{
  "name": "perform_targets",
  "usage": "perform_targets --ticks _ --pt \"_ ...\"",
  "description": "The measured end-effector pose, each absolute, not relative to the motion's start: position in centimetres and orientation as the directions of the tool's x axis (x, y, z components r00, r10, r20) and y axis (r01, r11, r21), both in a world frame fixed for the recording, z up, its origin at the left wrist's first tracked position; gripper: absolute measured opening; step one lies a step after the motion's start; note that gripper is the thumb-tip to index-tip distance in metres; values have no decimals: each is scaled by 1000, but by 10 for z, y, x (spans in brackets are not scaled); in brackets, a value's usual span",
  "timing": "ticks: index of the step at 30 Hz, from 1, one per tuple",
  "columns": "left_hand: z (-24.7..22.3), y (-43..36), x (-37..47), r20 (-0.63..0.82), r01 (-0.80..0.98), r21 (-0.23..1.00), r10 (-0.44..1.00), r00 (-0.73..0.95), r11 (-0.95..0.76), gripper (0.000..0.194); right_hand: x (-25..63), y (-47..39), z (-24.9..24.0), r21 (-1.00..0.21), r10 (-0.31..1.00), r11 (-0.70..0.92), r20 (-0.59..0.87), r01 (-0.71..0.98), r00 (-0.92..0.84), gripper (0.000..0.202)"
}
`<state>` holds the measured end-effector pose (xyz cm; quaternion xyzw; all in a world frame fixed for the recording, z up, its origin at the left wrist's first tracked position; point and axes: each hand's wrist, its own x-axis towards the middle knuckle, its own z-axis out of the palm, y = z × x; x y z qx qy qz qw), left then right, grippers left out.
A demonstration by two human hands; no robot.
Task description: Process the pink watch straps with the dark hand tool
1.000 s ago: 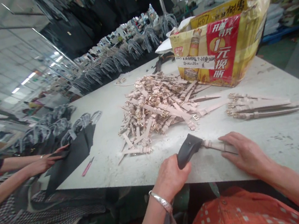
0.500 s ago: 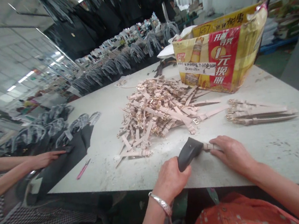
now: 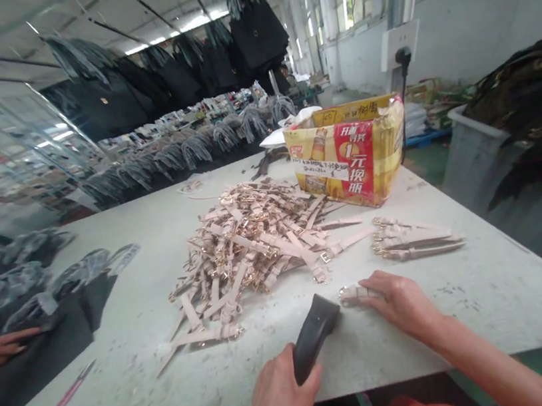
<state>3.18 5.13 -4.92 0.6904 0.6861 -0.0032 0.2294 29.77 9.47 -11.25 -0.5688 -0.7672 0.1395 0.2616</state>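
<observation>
Pinched between the thumb and fingers of the right hand [image 3: 404, 305]: a short pale pink strap [image 3: 355, 295], buckle end jutting out at nine o'clock from those fingertips, long axis running nearly level from nine to three, far end lost under the palm. Right hand plainly the nearer one. At eight o'clock from the strap, a black tool [image 3: 314, 334], wide head pointing to one o'clock, just beside the buckle with a slim gap between. Wrapped snugly round its handle, the fingers of the left hand [image 3: 285, 392]. Tool smooth and dull, plastic by the look, slightly bent; strap flat and leathery, with shiny gold-coloured metal at the end.

At ten o'clock from the strap, a tangled pile [image 3: 250, 239] of similar pale straps, glinting with buckles. At two o'clock, a small neat bundle [image 3: 411, 237], buckles all to the left. Just past twelve, a creased yellow-and-red cardboard box [image 3: 360, 157]. Underneath, a pale, scuffed, flat table [image 3: 373, 353]. Out between eight and nine, a slender pink-handled tool [image 3: 69, 394]; farther, at nine, a co-worker's hand [image 3: 2, 351] on soft black material [image 3: 68, 339].
</observation>
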Motion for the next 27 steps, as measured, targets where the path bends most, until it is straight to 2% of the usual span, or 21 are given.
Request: perform_targets --ticks 2,5,7,9,12,15,18,19,22,27 --pt "-48 44 27 -321 947 316 946 45 62 31 326 105 -108 -472 929 317 330 823 -168 24" --pt "-44 32 22 -335 949 296 942 -4 110 33 379 130 -101 -393 914 227 402 891 -55 30" --pt "-42 23 19 -344 950 276 938 -43 145 34 410 150 -98 -348 927 131 374 928 9 33" --pt "-42 16 17 -348 946 279 936 -59 164 34 429 168 -96 -303 936 125 353 945 -10 31" --pt "-44 7 14 -346 942 276 934 -89 192 33 424 184 -95 -249 913 210 396 945 -99 29" --pt "-45 3 9 -350 935 271 928 -126 229 32 376 187 -97 -214 850 410 442 887 -287 25" --pt "-44 0 5 -352 927 280 925 -143 250 30 312 186 -104 -237 745 660 334 713 -578 37" --pt "-44 -2 4 -354 926 280 924 -147 255 30 293 188 -106 -242 715 698 302 674 -631 41" --pt "-47 -7 1 -363 928 277 921 -139 250 31 255 197 -109 -238 697 717 250 655 -673 42" --pt "-57 -15 -4 -375 924 299 920 -115 237 33 241 203 -99 -209 714 700 209 683 -668 18"
